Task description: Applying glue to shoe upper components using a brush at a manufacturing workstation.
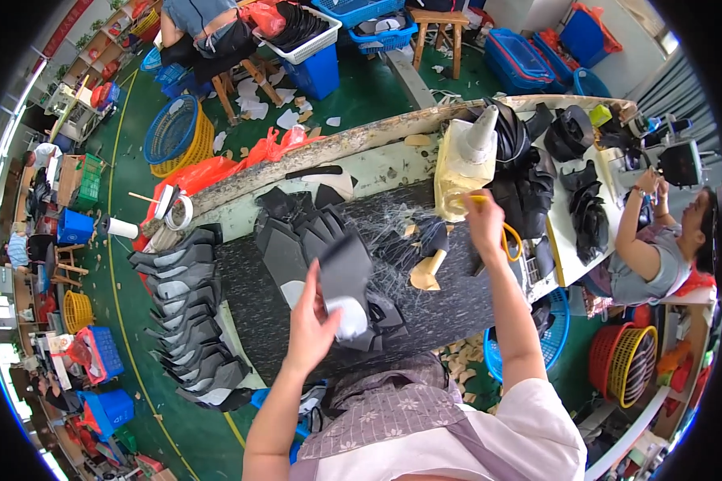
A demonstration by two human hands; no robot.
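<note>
My left hand (309, 325) grips a dark grey shoe upper piece (346, 272) with a white patch at its near end; the piece is smeared by motion. Below it on the black mat (449, 313) lie more grey pieces (279, 255). Thumb and fingers of my right hand (486, 224) pinch a thin yellow stick (478, 198), whose far end is at the round opening of a glue-crusted, cone-topped pot (467, 164). I cannot make out the stick's tip. Beside my right wrist is a yellow loop handle (512, 242), perhaps of scissors.
Overlapping grey and white pieces (188, 313) line the table's left edge. Stringy dried glue (393, 248) and tan scraps (427, 272) lie mid-mat. Black pieces (525, 180) are piled right of the pot. A blue basket (557, 337) stands at right; a co-worker (658, 248) sits beyond.
</note>
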